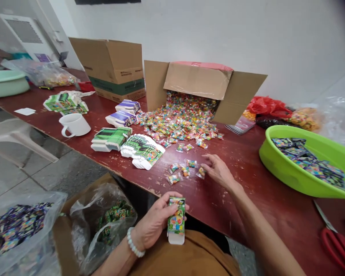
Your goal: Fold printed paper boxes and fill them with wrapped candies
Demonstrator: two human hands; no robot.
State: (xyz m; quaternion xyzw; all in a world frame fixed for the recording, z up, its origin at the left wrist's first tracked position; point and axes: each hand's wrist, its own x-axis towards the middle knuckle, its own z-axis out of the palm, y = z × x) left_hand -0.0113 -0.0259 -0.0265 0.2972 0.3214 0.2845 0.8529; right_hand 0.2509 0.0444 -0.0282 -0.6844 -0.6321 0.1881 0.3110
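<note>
My left hand [158, 216], with a bead bracelet [135, 242] on its wrist, is closed around a small green printed candy box [176, 218] above my lap. A white flap sticks out at the box's near end. My right hand [220, 170] is over the table with its thumb and index finger apart, the fingertips at a small clear candy packet [201, 172]. Several similar packets lie just left of it, among them one packet [174, 178] near the table edge. Behind them, a heap of candy packets [184, 119] spills from a cardboard box [198, 79] on its side.
Flat green cartons [143, 150], stacked green cartons [110, 138], purple cartons [122, 118] and a white mug [74, 125] stand left. A lime-green basin [271, 161] of sachets and red-handled scissors [337, 245] are right. Below left are sachet-filled plastic bags [54, 218].
</note>
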